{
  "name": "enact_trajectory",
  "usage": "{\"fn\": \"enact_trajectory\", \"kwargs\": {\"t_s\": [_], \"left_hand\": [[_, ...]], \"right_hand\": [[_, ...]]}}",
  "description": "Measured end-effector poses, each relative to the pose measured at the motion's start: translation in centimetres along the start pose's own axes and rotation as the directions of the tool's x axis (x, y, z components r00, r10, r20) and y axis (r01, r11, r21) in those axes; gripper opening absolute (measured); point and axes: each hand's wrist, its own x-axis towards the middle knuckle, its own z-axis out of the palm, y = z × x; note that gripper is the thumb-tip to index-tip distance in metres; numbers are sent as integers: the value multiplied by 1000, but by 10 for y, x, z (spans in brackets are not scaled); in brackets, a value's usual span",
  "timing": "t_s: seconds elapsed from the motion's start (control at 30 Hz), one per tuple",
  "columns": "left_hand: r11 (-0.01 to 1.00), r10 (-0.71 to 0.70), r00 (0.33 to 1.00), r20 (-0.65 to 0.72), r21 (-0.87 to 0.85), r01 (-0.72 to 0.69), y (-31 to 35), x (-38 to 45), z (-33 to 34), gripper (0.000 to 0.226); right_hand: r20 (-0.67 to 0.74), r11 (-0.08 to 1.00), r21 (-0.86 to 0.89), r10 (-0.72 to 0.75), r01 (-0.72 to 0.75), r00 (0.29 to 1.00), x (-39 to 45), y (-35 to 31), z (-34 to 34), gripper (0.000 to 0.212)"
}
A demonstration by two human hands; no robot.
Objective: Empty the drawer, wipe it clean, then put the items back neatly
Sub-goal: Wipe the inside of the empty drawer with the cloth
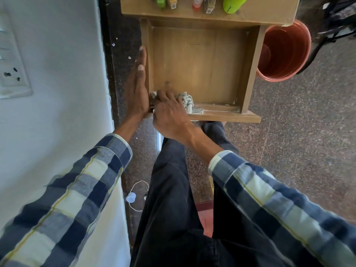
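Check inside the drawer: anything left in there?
Only the cloth under the right hand, in the near-left corner of the drawer. Rest of the floor is bare; whatever's beneath hand and cloth is hidden.

The wooden drawer (200,62) stands pulled out, its floor bare apart from a crumpled checked cloth (185,100) in the near left corner. The right hand (169,114) presses down on that cloth — fingers curled over it. The left hand (137,87) lies flat, fingers straight, against the outside of the drawer's left wall. On the tabletop (269,10) above stand several small items (a lime-green bottle (232,3) among them). An orange bucket (285,53) sits just right of the drawer.
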Motion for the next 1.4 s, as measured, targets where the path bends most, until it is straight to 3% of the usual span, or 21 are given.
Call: {"fn": "enact_trajectory", "kwargs": {"t_s": [0.17,0.37,0.5,0.63,0.83,1.1,1.2,1.3,1.4], "left_hand": [[996,26,999,-39,92,-23,-1,-1,5,54],[944,96,993,-75,322,-67,-5,0,12,55],[906,125,989,-75,415,-83,-6,-3,13,55],[893,135,987,-91,443,-82,-7,-2,15,55],[883,122,986,-111,465,-57,-9,-2,16,54],[870,126,986,-112,490,-56,-6,-2,17,55],[866,127,985,-113,498,-55,-6,-3,17,54],[863,121,986,-111,503,-49,-6,-4,17,55],[858,116,986,-123,512,-37,-5,-4,17,55]], "right_hand": [[-42,997,-54,-57,54,998,-11,17,-1,44],[-141,991,-132,20,-39,990,-33,64,-1,43],[-171,998,-35,49,-56,984,-45,65,10,44],[-207,995,27,97,-93,974,-62,77,9,36],[-195,964,-94,227,-248,954,-98,131,-12,37],[-233,964,4,259,-265,937,-63,88,1,30],[-197,968,-41,237,-250,951,-76,103,-5,34],[-194,939,-109,302,-327,933,-95,130,-18,39],[-190,927,-114,334,-359,923,-85,118,-18,40]]}}
